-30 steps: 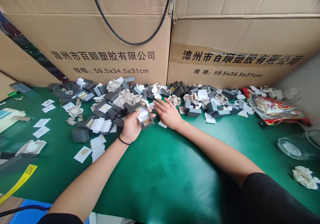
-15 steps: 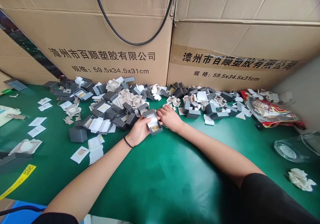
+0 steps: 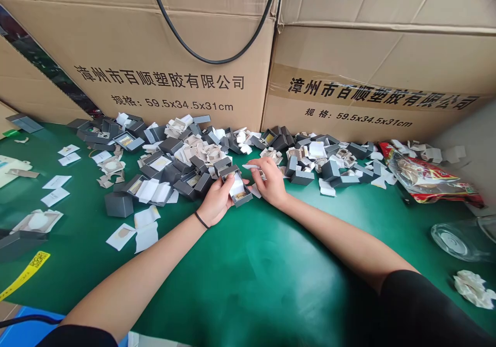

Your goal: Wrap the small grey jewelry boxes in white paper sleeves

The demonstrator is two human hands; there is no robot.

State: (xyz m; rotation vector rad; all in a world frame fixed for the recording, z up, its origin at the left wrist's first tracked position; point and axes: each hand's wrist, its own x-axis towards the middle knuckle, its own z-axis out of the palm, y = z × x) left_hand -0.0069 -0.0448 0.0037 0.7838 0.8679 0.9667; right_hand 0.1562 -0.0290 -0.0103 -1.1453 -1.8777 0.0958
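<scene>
My left hand (image 3: pixel 217 202) grips a small dark grey box (image 3: pixel 242 199), tilted, with its inside turned up. White paper and something gold-coloured show inside it. Just to the right, my right hand (image 3: pixel 270 182) pinches a folded white paper (image 3: pixel 250 166) between thumb and fingers, apart from the box. Another white scrap (image 3: pixel 254 191) shows beneath that hand, beside the box; whether the hand touches it I cannot tell. Behind my left hand lies a heap of grey boxes (image 3: pixel 170 146) mixed with white slips and beige inserts (image 3: pixel 211 153).
Tall cardboard cartons (image 3: pixel 174 42) stand along the back, with a black cable (image 3: pixel 217 61) hanging before them. More boxes (image 3: pixel 302 176), a red snack bag (image 3: pixel 434 176), a clear plastic container (image 3: pixel 451 241) and crumpled paper (image 3: pixel 473 287) lie on the right. A yellow strip (image 3: pixel 25 274) lies at left.
My right hand has lifted slightly off the box's side, its fingers now pinching a white paper. The left hand still holds the box. The view has shifted slightly.
</scene>
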